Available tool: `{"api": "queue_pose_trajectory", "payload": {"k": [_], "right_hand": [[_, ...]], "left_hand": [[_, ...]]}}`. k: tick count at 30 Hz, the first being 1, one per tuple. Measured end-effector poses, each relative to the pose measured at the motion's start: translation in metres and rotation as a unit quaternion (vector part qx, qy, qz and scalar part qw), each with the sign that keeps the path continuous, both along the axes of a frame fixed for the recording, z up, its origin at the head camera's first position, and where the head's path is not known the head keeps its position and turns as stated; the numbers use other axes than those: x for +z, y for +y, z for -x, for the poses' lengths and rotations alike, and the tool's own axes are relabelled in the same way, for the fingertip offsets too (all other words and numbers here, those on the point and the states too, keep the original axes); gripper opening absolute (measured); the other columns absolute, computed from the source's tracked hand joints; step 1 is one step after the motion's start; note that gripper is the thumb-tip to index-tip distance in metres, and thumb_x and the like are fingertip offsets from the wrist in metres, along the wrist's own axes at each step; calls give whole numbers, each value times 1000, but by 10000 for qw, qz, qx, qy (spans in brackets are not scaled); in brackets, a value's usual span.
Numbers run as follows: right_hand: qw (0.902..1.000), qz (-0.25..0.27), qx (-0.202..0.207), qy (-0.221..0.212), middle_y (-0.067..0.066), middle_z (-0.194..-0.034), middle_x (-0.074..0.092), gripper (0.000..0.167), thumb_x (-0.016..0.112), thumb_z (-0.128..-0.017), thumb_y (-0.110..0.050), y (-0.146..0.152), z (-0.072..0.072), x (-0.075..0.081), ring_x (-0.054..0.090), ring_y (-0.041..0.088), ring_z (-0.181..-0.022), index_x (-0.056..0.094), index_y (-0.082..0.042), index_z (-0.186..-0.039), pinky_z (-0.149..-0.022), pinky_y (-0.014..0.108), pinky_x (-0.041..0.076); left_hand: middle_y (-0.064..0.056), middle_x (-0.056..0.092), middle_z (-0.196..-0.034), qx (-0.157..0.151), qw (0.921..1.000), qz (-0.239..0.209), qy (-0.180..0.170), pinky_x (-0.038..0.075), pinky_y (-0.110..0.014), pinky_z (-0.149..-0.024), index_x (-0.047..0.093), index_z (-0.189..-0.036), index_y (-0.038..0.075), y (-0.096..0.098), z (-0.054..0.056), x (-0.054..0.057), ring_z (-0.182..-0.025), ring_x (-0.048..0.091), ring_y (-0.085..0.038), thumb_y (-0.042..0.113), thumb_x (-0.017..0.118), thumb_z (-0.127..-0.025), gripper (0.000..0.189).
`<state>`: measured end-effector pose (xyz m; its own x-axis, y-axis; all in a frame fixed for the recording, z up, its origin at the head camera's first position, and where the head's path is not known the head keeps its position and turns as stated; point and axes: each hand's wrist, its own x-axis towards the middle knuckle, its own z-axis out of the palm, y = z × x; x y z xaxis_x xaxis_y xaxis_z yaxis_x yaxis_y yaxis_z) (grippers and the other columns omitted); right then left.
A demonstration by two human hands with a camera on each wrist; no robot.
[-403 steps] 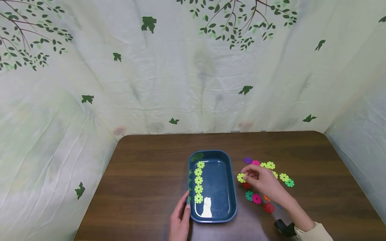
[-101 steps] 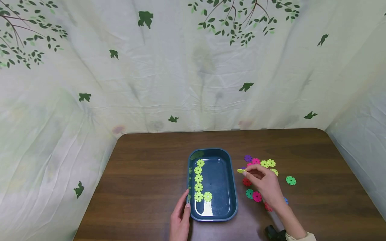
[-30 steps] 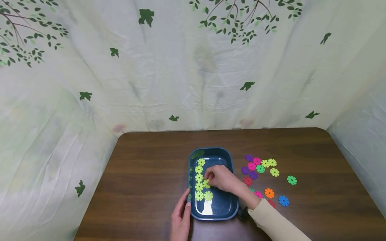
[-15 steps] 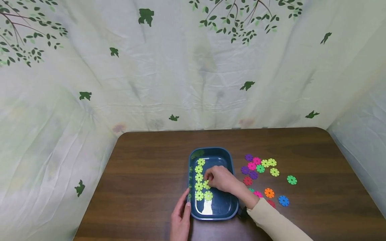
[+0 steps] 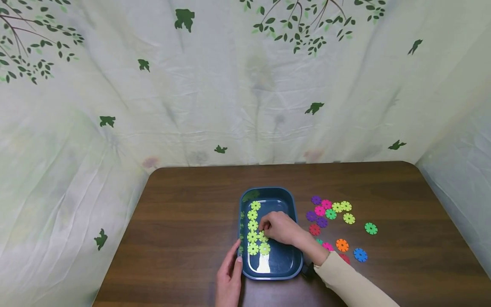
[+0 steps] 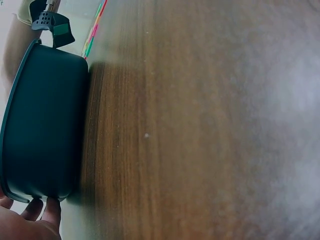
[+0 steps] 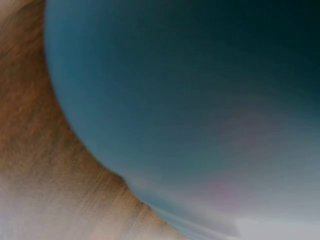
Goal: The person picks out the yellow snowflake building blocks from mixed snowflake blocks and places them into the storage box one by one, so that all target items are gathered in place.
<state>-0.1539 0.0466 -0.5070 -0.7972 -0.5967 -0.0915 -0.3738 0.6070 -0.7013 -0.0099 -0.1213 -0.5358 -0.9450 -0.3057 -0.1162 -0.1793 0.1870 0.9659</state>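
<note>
A blue rectangular tray stands on the table with several yellow flower-shaped slotted discs inside, in a column along its left side. Beside the column's near end lies another yellow disc. Just above that one, my right hand reaches into the tray, its thumb and fingertips pinching a yellow disc that they partly cover. My left hand rests its fingertips against the tray's left side. In the left wrist view, those fingers touch the outer wall. The right wrist view is filled by the blurred tray wall.
Right of the tray lie loose discs: purple, pink, yellow, green, orange, blue and red ones. The right forearm hides some. A patterned curtain hangs behind the brown table.
Since 3.4 seconds ago, the right hand has carried a yellow disc left from the loose pile into the tray. Over the last second both hands stay nearly still.
</note>
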Motion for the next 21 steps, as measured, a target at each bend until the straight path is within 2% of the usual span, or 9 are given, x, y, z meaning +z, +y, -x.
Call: {"api": "queue_pose_trajectory", "payload": {"k": [4, 6, 10, 11, 13, 16, 21], "right_hand": [[10000, 77, -30, -9, -9, -73, 58, 11, 68, -85, -2, 0, 0, 0, 52, 8, -65, 73, -11, -87, -58, 24, 47], [9999, 94, -38, -2, -9, -73, 58, 10, 68, -85, -2, 0, 0, 0, 52, 8, -64, 73, -11, -87, -58, 24, 47], [9997, 221, -58, 23, -9, -74, 59, 7, 68, -88, -6, 0, 0, 0, 53, 8, -65, 73, -10, -90, -60, 24, 48], [9996, 289, -55, 18, -9, -75, 60, 7, 68, -89, -8, 0, 1, 0, 54, 8, -66, 73, -10, -92, -61, 24, 49], [9987, 510, -27, -51, -8, -78, 62, 8, 67, -92, -9, 1, 1, 1, 56, 8, -67, 73, -9, -97, -62, 24, 51], [9962, 847, 15, -178, -8, -82, 64, 11, 66, -94, -11, 2, 1, 3, 57, 9, -70, 72, -8, -103, -63, 25, 52], [9904, 1354, -24, -262, -7, -88, 66, 16, 66, -95, -15, 5, 0, 5, 60, 10, -76, 70, -10, -109, -68, 26, 54]], "left_hand": [[1, 54, -141, 16, 10000, 25, -11, 32, -46, -111, 58, -138, 18, 0, 0, 0, -135, 42, -22, 6, 54, -100, 41], [3, 55, -141, 21, 10000, 11, -13, 34, -39, -111, 58, -138, 18, 0, 0, 0, -135, 42, -20, 5, 54, -99, 41], [3, 55, -141, 24, 10000, -22, -23, 34, -38, -111, 58, -138, 19, 1, 1, 0, -135, 42, -20, 6, 54, -99, 41], [3, 55, -141, 24, 10000, -40, -37, 34, -38, -111, 58, -138, 19, 1, 1, 0, -135, 42, -20, 6, 54, -99, 41], [1, 54, -141, 16, 9999, -65, -82, 32, -47, -111, 58, -138, 19, 1, 1, 1, -136, 41, -23, 6, 53, -100, 41], [0, 53, -142, 11, 9998, -75, -174, 31, -49, -112, 57, -139, 20, 1, 2, 1, -137, 40, -25, 6, 52, -100, 41], [2, 54, -142, 25, 10000, -55, -76, 32, -44, -111, 57, -139, 18, 1, 1, 2, -136, 41, -22, 5, 53, -100, 41]]}}
